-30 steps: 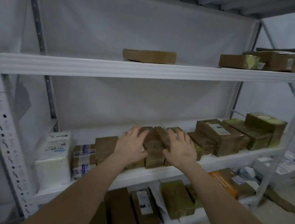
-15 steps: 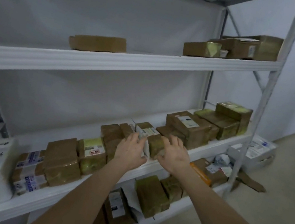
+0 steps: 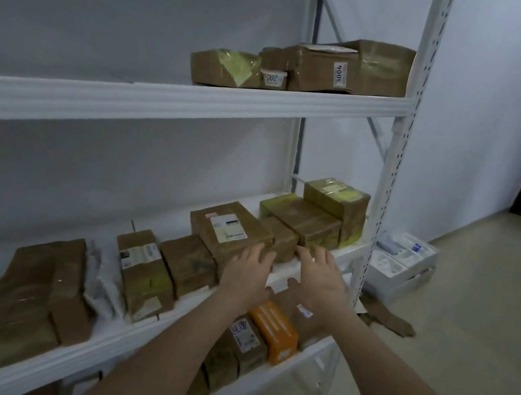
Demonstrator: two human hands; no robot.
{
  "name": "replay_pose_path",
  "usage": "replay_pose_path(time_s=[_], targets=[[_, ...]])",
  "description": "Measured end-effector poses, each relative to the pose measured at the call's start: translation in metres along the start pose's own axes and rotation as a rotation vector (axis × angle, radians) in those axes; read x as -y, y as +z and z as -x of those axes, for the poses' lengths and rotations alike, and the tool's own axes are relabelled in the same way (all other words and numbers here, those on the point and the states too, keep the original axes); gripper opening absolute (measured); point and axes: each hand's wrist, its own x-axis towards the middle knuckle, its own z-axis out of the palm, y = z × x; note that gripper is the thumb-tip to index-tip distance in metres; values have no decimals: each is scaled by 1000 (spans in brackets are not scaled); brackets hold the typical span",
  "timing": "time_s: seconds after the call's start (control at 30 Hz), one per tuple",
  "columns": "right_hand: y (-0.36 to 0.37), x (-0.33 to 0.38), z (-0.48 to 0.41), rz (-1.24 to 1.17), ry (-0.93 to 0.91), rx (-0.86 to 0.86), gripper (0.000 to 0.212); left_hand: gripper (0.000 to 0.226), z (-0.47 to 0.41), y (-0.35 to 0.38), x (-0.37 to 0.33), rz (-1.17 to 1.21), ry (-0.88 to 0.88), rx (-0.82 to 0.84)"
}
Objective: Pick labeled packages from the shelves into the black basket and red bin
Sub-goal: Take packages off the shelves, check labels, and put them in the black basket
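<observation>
**Inspector:** Any legible markings?

**Assistant:** Two, both on the upper shelf (image 3: 198,106). The white sticker (image 3: 340,75) on the front of the large carton (image 3: 313,67) reads "3004", set sideways. The white label (image 3: 273,78) on the small box (image 3: 273,58) just left of it reads "002", with a doubtful character before it.

**Inspector:** And the middle shelf (image 3: 108,341)?

**Assistant:** The shipping label (image 3: 228,227) on the brown package (image 3: 256,231) is printed, but too small to read. The same goes for the other labels.
</observation>
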Motion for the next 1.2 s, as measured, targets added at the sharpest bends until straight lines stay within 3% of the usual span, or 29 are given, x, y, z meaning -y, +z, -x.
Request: replay_pose_path(time_s=[0.4, 0.63, 0.73, 0.83, 0.9, 1.0, 1.2], targets=[[29, -121, -164, 15, 57, -11, 71, 65, -209, 58, -45, 133, -9, -42], [44, -198, -251, 84, 70, 9, 77, 75, -316, 99, -73, 120, -11, 88], [46, -218, -282, 146, 29, -30, 72, 82, -338, 116, -80, 65, -34, 142], [48, -227, -311, 239, -86, 71, 82, 87, -352, 127, -79, 14, -87, 202], [48, -232, -323, 264, -174, 139, 75, 85, -354, 132, -76, 5, -137, 261], [45, -242, -331, 266, -248, 75, 58, 78, -350, 135, -75, 14, -192, 305], [47, -253, -331, 180, -280, 71, 52, 76, -347, 130, -91, 3, -302, 311]])
